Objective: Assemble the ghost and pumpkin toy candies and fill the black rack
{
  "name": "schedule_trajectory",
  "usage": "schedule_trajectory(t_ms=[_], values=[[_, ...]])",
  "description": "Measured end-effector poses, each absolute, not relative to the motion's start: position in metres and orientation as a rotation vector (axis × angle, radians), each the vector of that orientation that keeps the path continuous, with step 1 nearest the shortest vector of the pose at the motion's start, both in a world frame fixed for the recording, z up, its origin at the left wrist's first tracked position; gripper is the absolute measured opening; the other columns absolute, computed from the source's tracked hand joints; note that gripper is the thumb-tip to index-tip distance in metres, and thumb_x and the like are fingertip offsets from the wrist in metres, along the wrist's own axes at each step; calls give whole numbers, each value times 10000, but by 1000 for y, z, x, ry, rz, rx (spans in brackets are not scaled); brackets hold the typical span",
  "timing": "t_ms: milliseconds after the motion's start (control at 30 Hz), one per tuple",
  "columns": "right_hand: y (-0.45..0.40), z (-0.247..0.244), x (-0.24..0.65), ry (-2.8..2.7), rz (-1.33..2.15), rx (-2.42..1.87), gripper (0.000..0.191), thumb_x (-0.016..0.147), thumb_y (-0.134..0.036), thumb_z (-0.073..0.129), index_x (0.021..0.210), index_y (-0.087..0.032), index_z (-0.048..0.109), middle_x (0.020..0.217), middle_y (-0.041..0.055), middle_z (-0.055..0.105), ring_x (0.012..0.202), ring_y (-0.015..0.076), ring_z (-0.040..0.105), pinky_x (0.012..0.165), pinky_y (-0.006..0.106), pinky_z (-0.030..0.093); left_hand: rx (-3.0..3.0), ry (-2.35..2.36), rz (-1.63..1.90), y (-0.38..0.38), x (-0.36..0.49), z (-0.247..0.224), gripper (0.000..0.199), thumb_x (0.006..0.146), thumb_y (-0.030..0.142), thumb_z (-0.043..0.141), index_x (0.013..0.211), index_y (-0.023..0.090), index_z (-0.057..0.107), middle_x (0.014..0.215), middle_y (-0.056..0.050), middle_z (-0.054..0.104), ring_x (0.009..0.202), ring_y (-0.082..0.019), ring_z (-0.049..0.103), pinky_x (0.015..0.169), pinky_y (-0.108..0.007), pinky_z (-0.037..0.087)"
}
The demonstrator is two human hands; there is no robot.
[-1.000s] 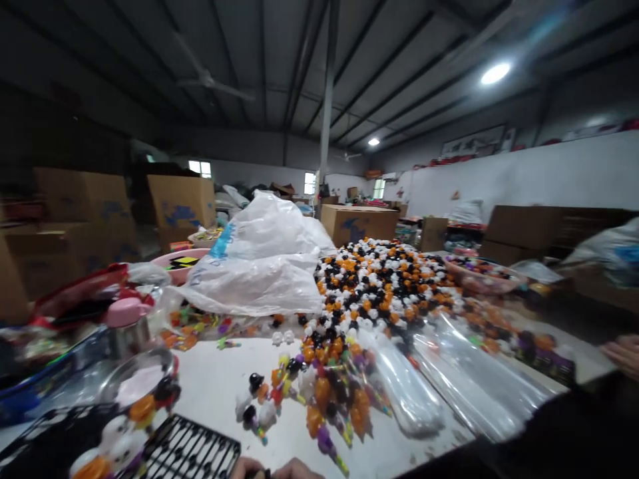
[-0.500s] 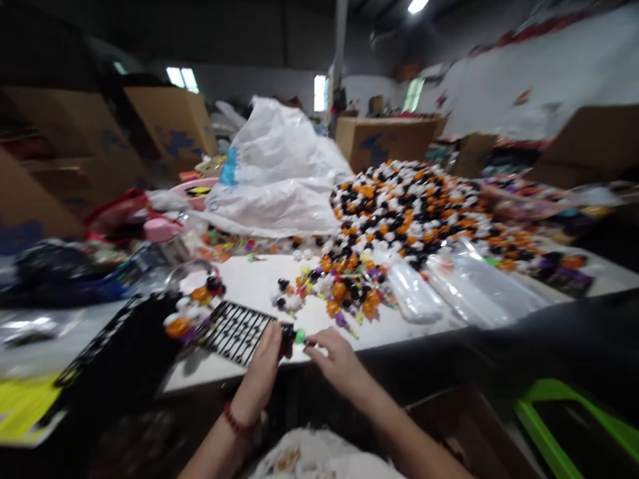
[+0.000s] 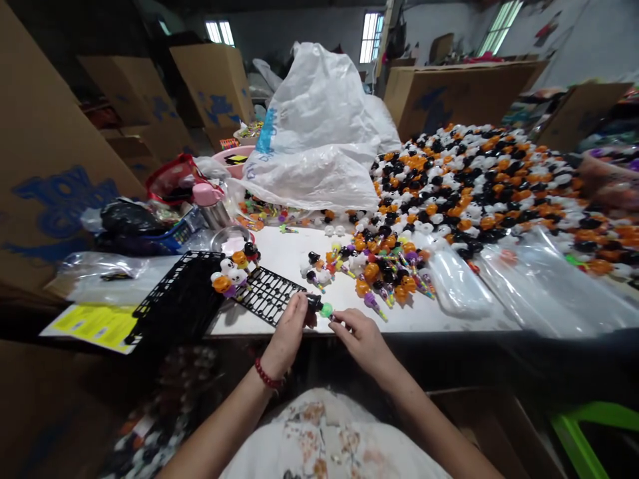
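Note:
In the head view my left hand (image 3: 288, 332) closes round the black head (image 3: 313, 303) of a small Halloween figure toy. Its green part (image 3: 326, 310) points to the right. My right hand (image 3: 363, 338) pinches the end of that green part; what lies between the fingertips is mostly hidden. Just left of my left hand, a black plastic grid tray (image 3: 267, 294) rests on the white tabletop. Several orange, white and black figure toys (image 3: 232, 276) stand at its left end. A loose pile of coloured figure toys (image 3: 382, 269) lies beyond my hands.
A large heap of orange, white and black heads (image 3: 479, 186) covers the right back. Clear plastic bags (image 3: 456, 283) lie in front of it. A white sack (image 3: 319, 126) stands at the back, stacked black trays (image 3: 182, 299) at left, and a green stool (image 3: 594, 419) at lower right.
The view has tilted down and turned slightly left, and is sharper. Both hands keep the same hold on the black-headed toy, with little visible change between them.

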State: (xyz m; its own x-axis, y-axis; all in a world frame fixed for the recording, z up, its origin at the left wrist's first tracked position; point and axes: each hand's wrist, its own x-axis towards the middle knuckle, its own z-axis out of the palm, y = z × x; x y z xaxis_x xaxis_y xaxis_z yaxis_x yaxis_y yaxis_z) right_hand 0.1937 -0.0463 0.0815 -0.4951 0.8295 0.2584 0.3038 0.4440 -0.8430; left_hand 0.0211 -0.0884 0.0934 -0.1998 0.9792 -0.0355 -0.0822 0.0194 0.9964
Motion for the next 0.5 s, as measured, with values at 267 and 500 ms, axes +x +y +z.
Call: schedule_trajectory(t_ms=[267,500], values=[[-48,85,195,-2014,1002,-991,156,919,-294,579,976,-191,681,855,45,653,828,182,597,769,286,451,820,1152,1404,-87,21,93,361,924,541,496,1013,194,534,868,-1,507,707,-110,484,680,-239,431],[-58,82,194,-1987,1055,-1109,62,879,-240,576,856,-219,629,781,4,627,711,155,570,653,265,444,760,1138,1288,-93,18,99,456,823,640,571,1005,222,589,816,-20,563,676,-146,555,611,-275,483]])
